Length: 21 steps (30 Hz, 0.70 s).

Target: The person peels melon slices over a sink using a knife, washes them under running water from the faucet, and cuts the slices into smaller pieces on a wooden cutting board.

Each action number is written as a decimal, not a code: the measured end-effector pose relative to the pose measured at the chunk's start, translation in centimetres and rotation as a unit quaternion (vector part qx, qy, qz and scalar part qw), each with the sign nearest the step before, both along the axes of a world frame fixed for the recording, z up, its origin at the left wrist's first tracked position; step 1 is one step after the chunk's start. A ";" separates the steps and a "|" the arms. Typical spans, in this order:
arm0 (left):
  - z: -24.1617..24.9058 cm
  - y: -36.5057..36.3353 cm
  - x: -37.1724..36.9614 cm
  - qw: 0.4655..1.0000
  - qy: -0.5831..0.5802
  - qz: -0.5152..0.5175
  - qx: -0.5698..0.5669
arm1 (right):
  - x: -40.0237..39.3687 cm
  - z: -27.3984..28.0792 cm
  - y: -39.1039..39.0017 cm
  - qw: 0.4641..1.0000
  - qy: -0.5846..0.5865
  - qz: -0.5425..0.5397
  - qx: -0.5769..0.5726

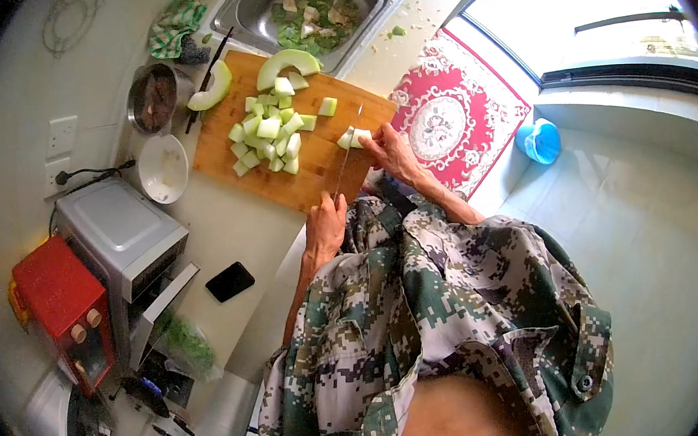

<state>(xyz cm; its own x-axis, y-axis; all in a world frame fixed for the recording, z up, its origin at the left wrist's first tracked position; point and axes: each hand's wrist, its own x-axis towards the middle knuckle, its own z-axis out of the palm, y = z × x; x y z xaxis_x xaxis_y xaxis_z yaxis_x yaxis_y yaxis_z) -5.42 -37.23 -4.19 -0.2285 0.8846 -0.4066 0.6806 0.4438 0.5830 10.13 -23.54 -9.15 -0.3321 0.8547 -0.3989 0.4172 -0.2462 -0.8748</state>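
A wooden cutting board point(311, 184) lies on the counter in front of me. My left hand point(326, 227) is wrapped round the handle of a knife point(345, 165), whose thin blade points away from me across the board. At the board's right side, my right hand point(393, 155) grips a pale green melon piece point(352, 137) beside the blade. A heap of melon chunks point(269, 130) lies left of the knife, with one loose chunk point(327, 106) apart from it. Two curved melon slices, one at the far edge point(287, 64) and one at the left corner point(213, 87), rest on the board.
Beyond the board is a metal sink point(259, 13) with green peelings. On the left stand a metal pot point(134, 113), a white bowl point(165, 186), a microwave point(124, 224) and a black phone point(230, 281). A red patterned rug point(457, 113) lies on the right.
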 end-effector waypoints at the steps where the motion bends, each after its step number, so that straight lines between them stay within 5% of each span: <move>1: 0.0 0.1 0.2 1.000 -0.002 0.006 -0.003 | 0.0 -0.2 0.1 1.000 -0.001 0.000 0.000; 10: -3.7 1.9 0.1 1.000 0.016 0.006 -0.004 | -0.2 -1.6 0.5 0.997 -0.049 0.021 0.048; 12: -3.6 1.7 -0.8 0.992 -0.128 0.016 -0.010 | -0.4 -2.0 0.0 0.993 -0.060 0.039 0.094; 14: -3.0 1.5 -0.7 0.995 -0.099 0.032 -0.002 | -0.8 -2.5 -0.2 0.992 -0.073 0.040 0.097; 21: -0.4 0.2 1.1 1.000 0.001 0.023 -0.007 | 0.2 0.5 0.5 0.999 0.020 -0.001 -0.050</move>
